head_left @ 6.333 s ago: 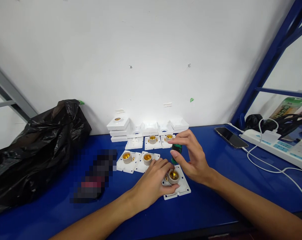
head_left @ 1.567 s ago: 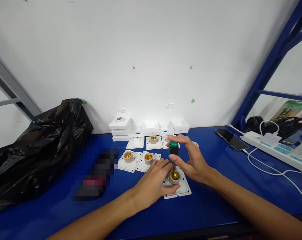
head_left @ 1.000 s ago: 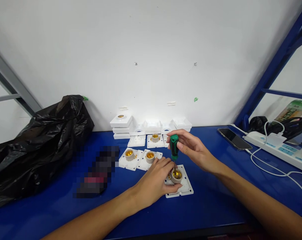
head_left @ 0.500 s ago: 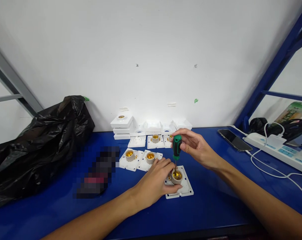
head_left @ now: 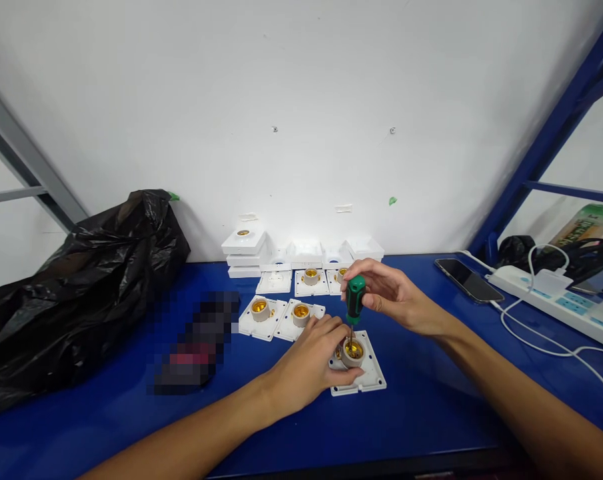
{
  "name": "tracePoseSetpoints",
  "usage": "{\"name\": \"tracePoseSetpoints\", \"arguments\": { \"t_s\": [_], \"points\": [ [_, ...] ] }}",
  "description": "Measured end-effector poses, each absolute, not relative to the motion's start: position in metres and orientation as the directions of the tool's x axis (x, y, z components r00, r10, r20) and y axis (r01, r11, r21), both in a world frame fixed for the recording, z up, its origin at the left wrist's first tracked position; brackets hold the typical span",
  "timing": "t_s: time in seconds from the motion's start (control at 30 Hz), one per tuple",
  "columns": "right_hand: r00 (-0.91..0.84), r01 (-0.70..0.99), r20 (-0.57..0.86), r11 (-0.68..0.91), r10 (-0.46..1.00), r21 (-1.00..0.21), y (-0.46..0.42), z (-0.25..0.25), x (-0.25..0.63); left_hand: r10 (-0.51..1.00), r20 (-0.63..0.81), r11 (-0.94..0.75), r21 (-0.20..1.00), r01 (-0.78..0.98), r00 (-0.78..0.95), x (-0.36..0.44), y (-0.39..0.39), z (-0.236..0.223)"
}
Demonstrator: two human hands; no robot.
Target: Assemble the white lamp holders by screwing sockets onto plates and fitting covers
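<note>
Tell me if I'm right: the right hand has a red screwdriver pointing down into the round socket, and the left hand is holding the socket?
Not quite: the screwdriver isn't red. The head view shows it is green and black. The right hand does have it pointing down into the round socket, and the left hand is holding the socket.

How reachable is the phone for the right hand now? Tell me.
Probably yes: only blue tabletop shows between the right hand and the phone, though that hand holds the screwdriver and would likely have to let go.
</note>
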State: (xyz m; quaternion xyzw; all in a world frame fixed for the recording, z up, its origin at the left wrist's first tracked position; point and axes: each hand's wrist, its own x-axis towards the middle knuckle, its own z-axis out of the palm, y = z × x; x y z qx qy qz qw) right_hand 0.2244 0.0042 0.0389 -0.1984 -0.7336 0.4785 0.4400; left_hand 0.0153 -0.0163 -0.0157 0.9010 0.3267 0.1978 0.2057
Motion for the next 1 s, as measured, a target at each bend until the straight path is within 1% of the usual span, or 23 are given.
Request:
{"name": "tracePoseSetpoints", "arguments": {
  "t_s": [0.17, 0.27, 0.37, 0.47, 0.6, 0.77, 0.87, 1.0],
  "points": [
    [-0.557, -0.181, 0.437, 0.41, 0.707, -0.894, 0.006, 0.037, 0.226, 0.674, 0.22, -0.699, 0.5, 0.512, 0.705, 0.016, -0.016, -0.015],
    [-0.516, -0.163, 0.484, 0.473, 0.707, -0.866, 0.008, 0.034, 0.222, 0.67, 0.214, -0.701, 0.498, 0.511, 0.711, 0.016, -0.015, -0.016],
    [-0.42, -0.091, 0.568, 0.59, 0.707, -0.802, 0.008, 0.031, 0.217, 0.668, 0.21, -0.702, 0.498, 0.51, 0.714, 0.016, -0.015, -0.016],
    [-0.333, 0.005, 0.627, 0.666, 0.704, -0.746, 0.003, 0.028, 0.212, 0.667, 0.209, -0.702, 0.497, 0.51, 0.715, 0.016, -0.015, -0.016],
    [-0.27, 0.069, 0.652, 0.69, 0.709, -0.721, -0.008, 0.022, 0.208, 0.666, 0.201, -0.703, 0.493, 0.513, 0.719, 0.016, -0.015, -0.016],
    [-0.268, 0.103, 0.636, 0.678, 0.724, -0.728, -0.012, 0.017, 0.205, 0.656, 0.203, -0.712, 0.485, 0.507, 0.727, 0.015, -0.014, -0.017],
    [-0.232, 0.161, 0.692, 0.728, 0.684, -0.666, -0.009, 0.015, 0.203, 0.658, 0.202, -0.711, 0.484, 0.51, 0.725, 0.015, -0.014, -0.017],
    [-0.087, 0.253, 0.793, 0.783, 0.604, -0.568, -0.004, 0.009, 0.2, 0.664, 0.206, -0.702, 0.501, 0.505, 0.719, 0.016, -0.015, -0.017]
  ]
}}
